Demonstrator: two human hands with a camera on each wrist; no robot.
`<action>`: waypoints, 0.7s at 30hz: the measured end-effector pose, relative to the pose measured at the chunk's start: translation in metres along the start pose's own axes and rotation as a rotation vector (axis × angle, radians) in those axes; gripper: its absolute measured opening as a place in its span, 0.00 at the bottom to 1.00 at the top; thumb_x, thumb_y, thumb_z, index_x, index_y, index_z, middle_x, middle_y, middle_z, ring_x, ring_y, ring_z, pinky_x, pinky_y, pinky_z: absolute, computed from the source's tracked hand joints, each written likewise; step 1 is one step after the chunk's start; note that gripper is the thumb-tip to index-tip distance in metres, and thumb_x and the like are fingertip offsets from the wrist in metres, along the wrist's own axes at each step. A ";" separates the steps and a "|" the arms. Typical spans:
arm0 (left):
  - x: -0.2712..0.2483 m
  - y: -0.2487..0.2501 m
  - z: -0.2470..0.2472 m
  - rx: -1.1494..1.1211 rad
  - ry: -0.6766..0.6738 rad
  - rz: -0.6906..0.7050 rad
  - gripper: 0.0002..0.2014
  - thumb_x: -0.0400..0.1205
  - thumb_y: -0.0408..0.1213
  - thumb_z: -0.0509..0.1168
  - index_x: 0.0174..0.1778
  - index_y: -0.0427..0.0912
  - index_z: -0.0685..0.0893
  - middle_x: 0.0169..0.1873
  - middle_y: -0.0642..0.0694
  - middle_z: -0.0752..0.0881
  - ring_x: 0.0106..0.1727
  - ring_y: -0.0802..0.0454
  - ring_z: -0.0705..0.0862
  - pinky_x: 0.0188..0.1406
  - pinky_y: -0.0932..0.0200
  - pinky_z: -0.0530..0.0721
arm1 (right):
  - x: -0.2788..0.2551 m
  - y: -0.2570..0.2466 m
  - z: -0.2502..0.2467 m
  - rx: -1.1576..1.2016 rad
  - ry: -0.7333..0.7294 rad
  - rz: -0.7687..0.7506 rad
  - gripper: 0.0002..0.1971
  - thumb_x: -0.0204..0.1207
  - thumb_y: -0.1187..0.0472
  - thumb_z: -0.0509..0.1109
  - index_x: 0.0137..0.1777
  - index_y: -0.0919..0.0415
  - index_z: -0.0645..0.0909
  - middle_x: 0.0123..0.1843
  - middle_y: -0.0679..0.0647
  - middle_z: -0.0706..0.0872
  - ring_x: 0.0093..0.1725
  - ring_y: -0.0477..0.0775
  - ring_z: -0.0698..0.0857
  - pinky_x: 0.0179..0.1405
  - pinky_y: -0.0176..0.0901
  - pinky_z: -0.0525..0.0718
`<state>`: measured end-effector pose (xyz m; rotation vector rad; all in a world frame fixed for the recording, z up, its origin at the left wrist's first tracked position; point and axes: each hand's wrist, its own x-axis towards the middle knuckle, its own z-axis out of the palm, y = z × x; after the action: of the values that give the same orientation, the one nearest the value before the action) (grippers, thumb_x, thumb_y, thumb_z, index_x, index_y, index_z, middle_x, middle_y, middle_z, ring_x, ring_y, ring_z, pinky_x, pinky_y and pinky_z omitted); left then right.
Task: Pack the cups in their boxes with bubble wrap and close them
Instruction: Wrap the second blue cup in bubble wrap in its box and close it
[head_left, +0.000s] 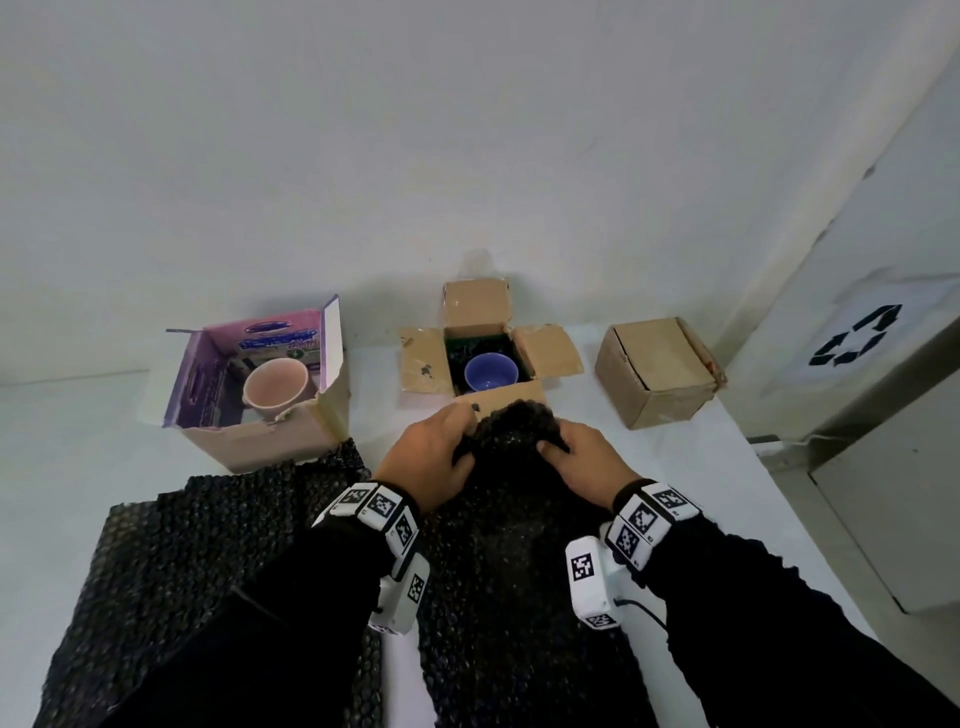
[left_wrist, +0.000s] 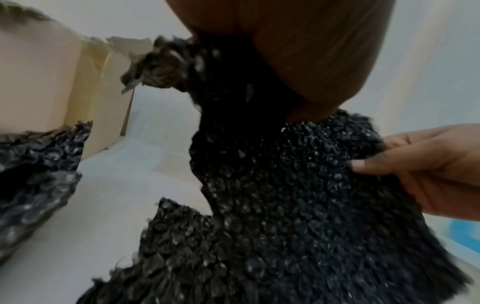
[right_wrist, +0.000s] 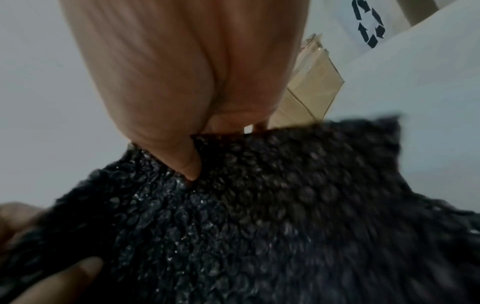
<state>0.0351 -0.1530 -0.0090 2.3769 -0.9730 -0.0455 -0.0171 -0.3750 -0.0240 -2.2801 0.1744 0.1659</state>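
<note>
1. Near the table's front edge, the left hand and right hand each pinch the raised far end of a black bubble wrap sheet, thumbs on top, fingers curled beneath. Lifting that end, I judge, readies it to go over the cup beyond.
2. Just beyond the hands sits the open brown box, four flaps spread so nothing blocks the opening; the blue cup stands upright inside on dark padding.
3. Far left, the purple box stands open with the pink cup tilted inside, still uncovered.
4. A second sheet lies flat at near left, probably for that cup.
5. Right, a closed box looks finished.
</note>
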 end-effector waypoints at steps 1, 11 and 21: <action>0.002 0.002 -0.004 -0.024 -0.006 -0.007 0.19 0.72 0.29 0.62 0.56 0.50 0.71 0.53 0.46 0.80 0.46 0.40 0.82 0.43 0.51 0.81 | 0.001 -0.005 -0.001 0.061 -0.008 0.001 0.16 0.84 0.61 0.63 0.70 0.58 0.78 0.65 0.57 0.85 0.66 0.58 0.81 0.65 0.48 0.77; 0.020 -0.001 -0.031 0.172 -0.022 0.103 0.31 0.71 0.69 0.65 0.59 0.50 0.70 0.50 0.53 0.77 0.40 0.54 0.79 0.39 0.56 0.80 | 0.011 -0.052 -0.037 0.079 -0.106 -0.166 0.25 0.60 0.40 0.83 0.57 0.44 0.83 0.50 0.39 0.89 0.51 0.37 0.86 0.52 0.31 0.81; 0.047 -0.024 -0.030 0.302 0.000 0.123 0.09 0.77 0.31 0.66 0.52 0.39 0.81 0.49 0.41 0.82 0.47 0.42 0.81 0.40 0.53 0.79 | 0.042 -0.044 -0.054 0.021 -0.168 -0.099 0.04 0.83 0.64 0.63 0.53 0.56 0.77 0.50 0.52 0.83 0.54 0.54 0.81 0.51 0.44 0.76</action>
<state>0.0923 -0.1552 0.0121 2.5798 -1.1961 0.1592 0.0357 -0.3900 0.0359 -2.2364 -0.0245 0.3004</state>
